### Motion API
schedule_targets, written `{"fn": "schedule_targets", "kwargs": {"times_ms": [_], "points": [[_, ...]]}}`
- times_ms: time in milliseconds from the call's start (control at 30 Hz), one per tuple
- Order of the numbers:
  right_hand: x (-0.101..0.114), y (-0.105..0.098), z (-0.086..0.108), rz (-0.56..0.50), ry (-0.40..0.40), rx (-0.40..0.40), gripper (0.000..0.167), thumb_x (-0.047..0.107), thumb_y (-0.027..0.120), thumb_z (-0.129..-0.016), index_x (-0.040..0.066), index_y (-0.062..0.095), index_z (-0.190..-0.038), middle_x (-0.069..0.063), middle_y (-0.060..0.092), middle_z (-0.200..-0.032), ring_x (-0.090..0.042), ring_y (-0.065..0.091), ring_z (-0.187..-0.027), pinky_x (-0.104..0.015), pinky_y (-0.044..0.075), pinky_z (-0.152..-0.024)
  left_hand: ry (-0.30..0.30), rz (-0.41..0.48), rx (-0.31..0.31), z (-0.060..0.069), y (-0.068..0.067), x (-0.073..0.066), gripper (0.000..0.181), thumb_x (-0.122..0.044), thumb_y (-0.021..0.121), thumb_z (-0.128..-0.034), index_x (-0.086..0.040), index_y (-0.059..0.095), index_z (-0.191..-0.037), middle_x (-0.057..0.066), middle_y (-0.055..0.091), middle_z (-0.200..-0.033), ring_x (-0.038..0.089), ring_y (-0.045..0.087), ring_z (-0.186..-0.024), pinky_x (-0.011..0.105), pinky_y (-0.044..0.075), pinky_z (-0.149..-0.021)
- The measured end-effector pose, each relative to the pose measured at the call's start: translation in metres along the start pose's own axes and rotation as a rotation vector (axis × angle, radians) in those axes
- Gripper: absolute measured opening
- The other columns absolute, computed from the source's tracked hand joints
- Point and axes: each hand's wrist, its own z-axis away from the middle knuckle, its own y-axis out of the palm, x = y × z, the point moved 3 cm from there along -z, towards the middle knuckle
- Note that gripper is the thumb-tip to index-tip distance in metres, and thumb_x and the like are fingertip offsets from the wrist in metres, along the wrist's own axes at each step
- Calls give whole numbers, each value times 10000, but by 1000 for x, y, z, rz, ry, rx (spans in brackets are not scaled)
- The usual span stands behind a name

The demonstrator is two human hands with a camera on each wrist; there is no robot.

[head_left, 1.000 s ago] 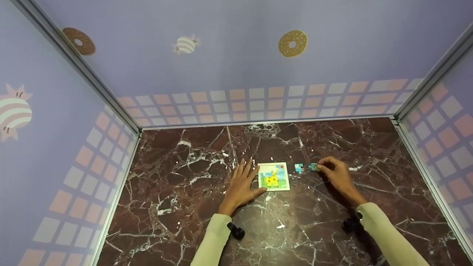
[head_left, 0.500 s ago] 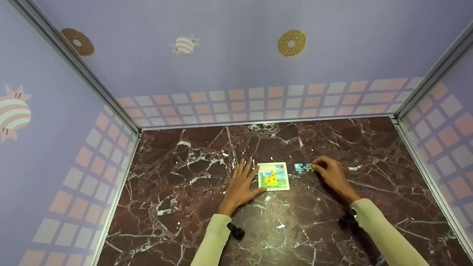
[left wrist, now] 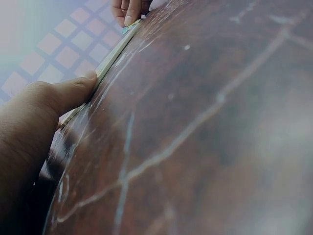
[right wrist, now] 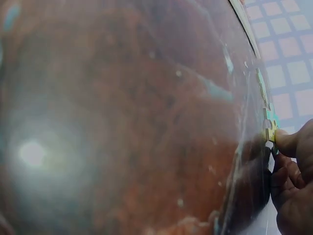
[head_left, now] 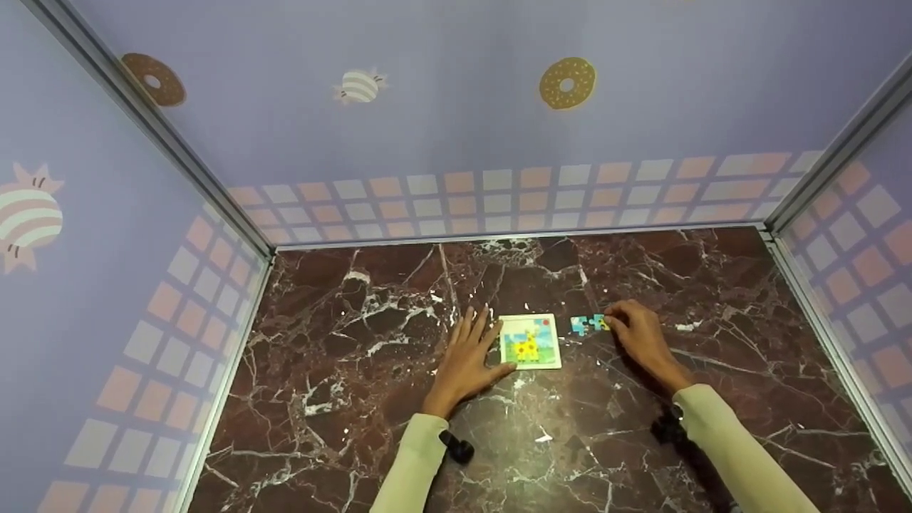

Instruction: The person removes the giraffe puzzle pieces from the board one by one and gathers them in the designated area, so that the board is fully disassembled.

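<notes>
A square giraffe jigsaw board (head_left: pixel 527 343) with a pale rim lies on the table. My left hand (head_left: pixel 467 363) rests at its left edge, fingers straight and spread, the thumb touching the lower rim. In the left wrist view the thumb (left wrist: pixel 73 93) lies along the board's side. To the board's right, a light blue puzzle piece (head_left: pixel 578 325) lies flat. Beside it my right hand (head_left: pixel 638 335) pinches a blue-and-yellow puzzle piece (right wrist: pixel 270 129) between thumb and fingers. The two pieces sit close together; whether they interlock I cannot tell.
The dark red marbled table (head_left: pixel 356 399) has white veins and small pale specks. A lilac back wall (head_left: pixel 442 128) with pink and white squares closes off the far side, and similar panels stand left and right.
My right hand has moved left, bringing the pinched puzzle piece up to the light blue one. The left hand and the board have stayed in place.
</notes>
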Motion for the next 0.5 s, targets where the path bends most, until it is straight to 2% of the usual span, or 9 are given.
{"fn": "schedule_targets", "kwargs": {"times_ms": [300,500], "points": [[1,3,1,33,-37,13,38,-53,755,-1003,-23,762,-1026,-171,722,-979,-352,706,-885,-540,579,-784,3,-31,-6,0,0,-1,964,-751,623,-997,-203,362,-1746,117,168,-1844,391,27,-1708,565,66,-1381],[1,4,2,63,-50,26,40,-36,748,-1015,-48,739,-1052,-197,704,-1010,-395,706,-930,-580,588,-825,-3,-18,-3,0,0,0,961,-754,623,-996,-212,362,-1746,108,159,-1846,389,25,-1709,576,68,-1377]]}}
